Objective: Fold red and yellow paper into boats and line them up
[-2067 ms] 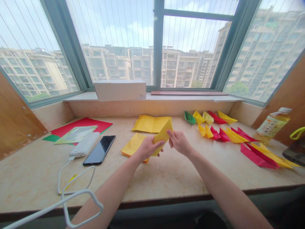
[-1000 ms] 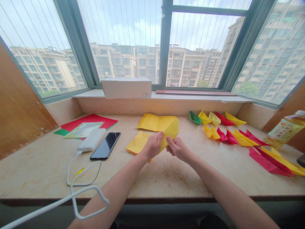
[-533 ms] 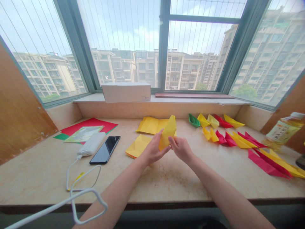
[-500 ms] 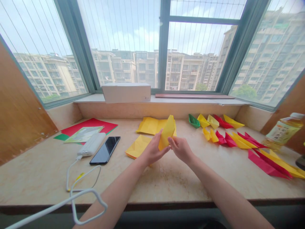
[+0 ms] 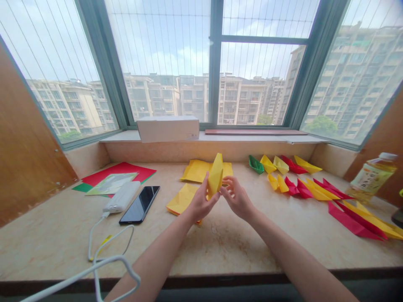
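My left hand [image 5: 201, 199] is closed around the lower part of a folded yellow paper [image 5: 215, 173], which stands upright and looks like a narrow paper boat with a pointed top. Beside its lower right side is my right hand [image 5: 237, 198], fingers loosely curled and apart, with the thumb tip close to the left thumb. It does not grip the paper. Beneath and behind the hands lie yellow sheets: a creased stack [image 5: 181, 198] partly covered by the left hand, and another stack [image 5: 197, 170] farther back.
On the right, finished paper boats stand in rows, among them a green boat [image 5: 256, 164] and a red boat [image 5: 354, 220], near a drink bottle [image 5: 371, 178]. To the left lie a phone [image 5: 140, 204], a power bank [image 5: 122, 196] with a white cable [image 5: 118, 258], and red sheets [image 5: 126, 168].
My right hand has loosened from the folded paper, its fingers spreading. The paper has turned more upright and shifted slightly left in the left hand. The view has tilted up a little.
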The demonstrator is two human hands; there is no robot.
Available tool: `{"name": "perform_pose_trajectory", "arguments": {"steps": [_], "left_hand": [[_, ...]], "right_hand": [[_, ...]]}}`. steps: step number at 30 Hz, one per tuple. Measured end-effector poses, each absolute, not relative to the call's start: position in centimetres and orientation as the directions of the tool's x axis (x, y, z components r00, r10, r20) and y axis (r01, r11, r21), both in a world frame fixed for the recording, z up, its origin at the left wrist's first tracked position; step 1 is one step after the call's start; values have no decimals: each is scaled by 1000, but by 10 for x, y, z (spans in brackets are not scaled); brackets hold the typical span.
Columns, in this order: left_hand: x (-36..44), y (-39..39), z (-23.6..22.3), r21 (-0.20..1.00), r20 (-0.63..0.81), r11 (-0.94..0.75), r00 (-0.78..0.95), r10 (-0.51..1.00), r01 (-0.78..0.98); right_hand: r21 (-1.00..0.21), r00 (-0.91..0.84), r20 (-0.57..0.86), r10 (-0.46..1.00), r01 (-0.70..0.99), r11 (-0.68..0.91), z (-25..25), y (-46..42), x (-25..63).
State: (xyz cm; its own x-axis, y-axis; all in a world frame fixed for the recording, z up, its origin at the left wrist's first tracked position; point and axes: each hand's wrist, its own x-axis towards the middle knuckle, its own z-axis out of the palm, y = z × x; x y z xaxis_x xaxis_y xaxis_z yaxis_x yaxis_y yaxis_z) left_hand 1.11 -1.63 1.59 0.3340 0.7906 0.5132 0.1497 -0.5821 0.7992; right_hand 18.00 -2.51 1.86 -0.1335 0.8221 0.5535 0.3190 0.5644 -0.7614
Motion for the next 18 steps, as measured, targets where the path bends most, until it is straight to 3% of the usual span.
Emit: {"name": "perform_pose_trajectory", "arguments": {"steps": [4, 11, 18], "left_hand": [[12, -18, 15, 822, 495, -566, 407, 768, 68], [12, -12, 16, 714, 590, -663, 317, 743, 224], [11, -11, 17, 856, 494, -516, 322, 807, -21]], "right_hand": [[-735, -146, 582, 800, 328, 594, 19, -26, 181], [-618, -153, 646, 748, 471, 630, 13, -22, 185], [-568, -140, 688, 712, 508, 648, 19, -22, 188]]}}
